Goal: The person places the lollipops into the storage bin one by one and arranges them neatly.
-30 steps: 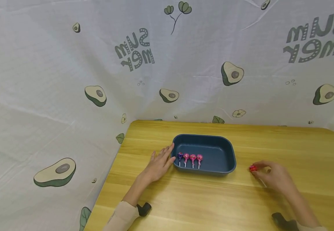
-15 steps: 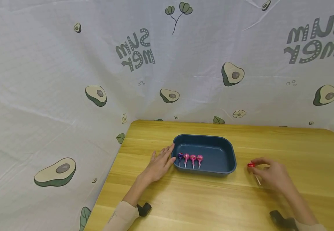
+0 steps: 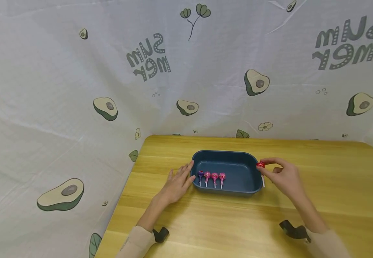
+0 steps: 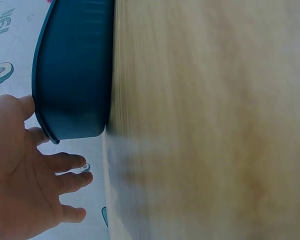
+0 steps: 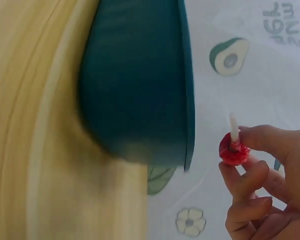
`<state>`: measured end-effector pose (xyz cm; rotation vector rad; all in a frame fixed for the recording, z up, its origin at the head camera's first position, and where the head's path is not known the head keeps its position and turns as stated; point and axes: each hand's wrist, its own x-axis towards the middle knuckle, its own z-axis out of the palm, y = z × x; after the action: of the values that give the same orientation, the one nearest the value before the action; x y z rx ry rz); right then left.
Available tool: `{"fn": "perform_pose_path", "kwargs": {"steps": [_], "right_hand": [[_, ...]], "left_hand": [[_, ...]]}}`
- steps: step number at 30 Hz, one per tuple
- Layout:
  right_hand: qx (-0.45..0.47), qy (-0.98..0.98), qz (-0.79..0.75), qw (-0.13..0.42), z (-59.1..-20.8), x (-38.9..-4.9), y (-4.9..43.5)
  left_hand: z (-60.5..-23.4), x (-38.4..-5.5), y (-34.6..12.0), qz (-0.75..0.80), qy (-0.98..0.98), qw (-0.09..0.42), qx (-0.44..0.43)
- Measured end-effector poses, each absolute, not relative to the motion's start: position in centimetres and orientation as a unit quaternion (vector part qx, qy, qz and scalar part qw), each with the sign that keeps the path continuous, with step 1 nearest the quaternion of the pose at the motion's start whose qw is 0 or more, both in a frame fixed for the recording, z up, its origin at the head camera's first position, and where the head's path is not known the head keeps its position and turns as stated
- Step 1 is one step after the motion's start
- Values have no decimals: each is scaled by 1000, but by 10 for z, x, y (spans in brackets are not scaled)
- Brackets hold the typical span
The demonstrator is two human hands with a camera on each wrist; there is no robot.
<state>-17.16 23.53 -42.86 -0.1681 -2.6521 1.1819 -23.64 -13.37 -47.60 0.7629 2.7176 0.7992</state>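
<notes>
A dark blue rectangular tray (image 3: 238,179) with rounded corners sits on the wooden table. Along its left part lie a purple lollipop (image 3: 201,174) and several pink lollipops (image 3: 215,176) in a row, sticks toward the near side. My left hand (image 3: 175,186) rests at the tray's left end, fingers fairly straight; in the left wrist view its thumb and a finger touch the rim (image 4: 35,95). Beside the tray's right end, my right hand (image 3: 284,175) pinches a red lollipop (image 5: 234,149) by its head between thumb and fingers. The white stick (image 3: 263,181) hangs down.
The wooden table (image 3: 206,222) spreads around the tray on all sides. Behind and to the left hangs a white cloth (image 3: 212,71) printed with avocados and lettering. A dark wrist mount (image 3: 293,230) sits below each hand.
My right hand has lifted the red lollipop from the table at the right and carried it left to the tray's right rim. The left hand stays in place.
</notes>
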Motion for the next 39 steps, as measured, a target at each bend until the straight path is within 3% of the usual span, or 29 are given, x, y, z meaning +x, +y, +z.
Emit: {"fn": "perform_pose_path", "kwargs": {"steps": [16,39], "right_hand": [[3,-945,321,62,-447,-212,173],[43,-964,262,-2,-459,-223,160]], "left_hand": [[-477,-237,-134,267,922,104,261],[-477,-238,-134,271,920,104,263]]}}
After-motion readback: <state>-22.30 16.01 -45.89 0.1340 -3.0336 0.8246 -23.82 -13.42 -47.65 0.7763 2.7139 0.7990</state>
